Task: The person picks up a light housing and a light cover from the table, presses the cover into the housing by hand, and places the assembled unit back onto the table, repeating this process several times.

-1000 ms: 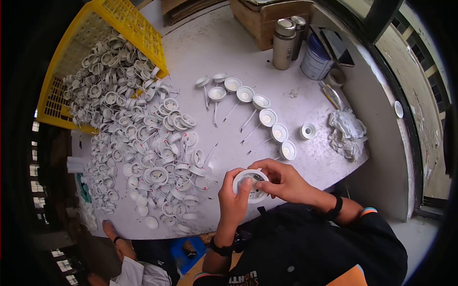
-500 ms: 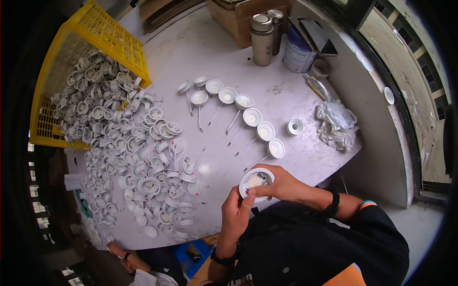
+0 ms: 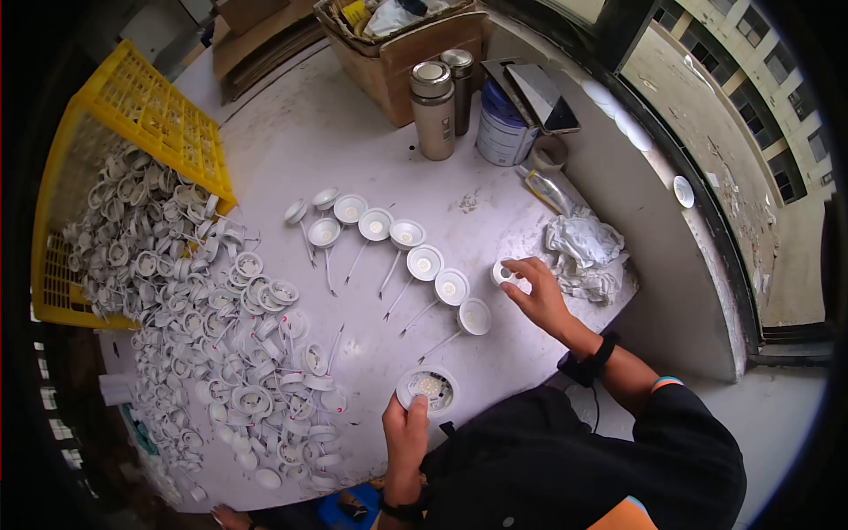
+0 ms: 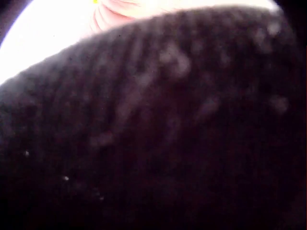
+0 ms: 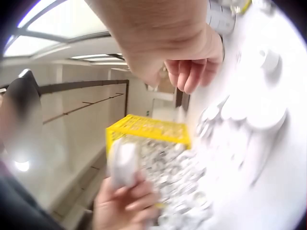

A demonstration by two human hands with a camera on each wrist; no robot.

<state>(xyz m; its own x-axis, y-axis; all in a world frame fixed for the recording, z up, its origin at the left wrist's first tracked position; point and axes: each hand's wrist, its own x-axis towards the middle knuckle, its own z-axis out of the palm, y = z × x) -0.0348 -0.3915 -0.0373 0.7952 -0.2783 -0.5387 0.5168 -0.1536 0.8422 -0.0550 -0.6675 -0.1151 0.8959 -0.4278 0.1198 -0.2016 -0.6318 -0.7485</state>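
A white round lamp housing (image 3: 428, 391) with yellow LED dots inside is pinched at its rim by my left hand (image 3: 406, 437), thumb over the edge. The right wrist view shows this housing (image 5: 123, 163) blurred, in the left hand (image 5: 125, 206). My right hand (image 3: 543, 300) reaches over a small white ring-shaped part (image 3: 502, 272), thumb and forefinger spread. That part (image 5: 269, 61) stands apart from the right hand (image 5: 192, 57) in the right wrist view. Dark cloth fills most of the left wrist view.
Several white lamps (image 3: 425, 263) with wires lie in a curved row. Left of them spreads a pile of white housings (image 3: 252, 402), spilling from a yellow crate (image 3: 159, 124). Two flasks (image 3: 433, 110), a blue-lidded tub (image 3: 503, 132) and crumpled plastic (image 3: 587, 256) stand or lie toward the window.
My right hand has let go of the housing and moved up and right to the small ring-shaped part. The left hand keeps the housing, now lower left. The head view has shifted.
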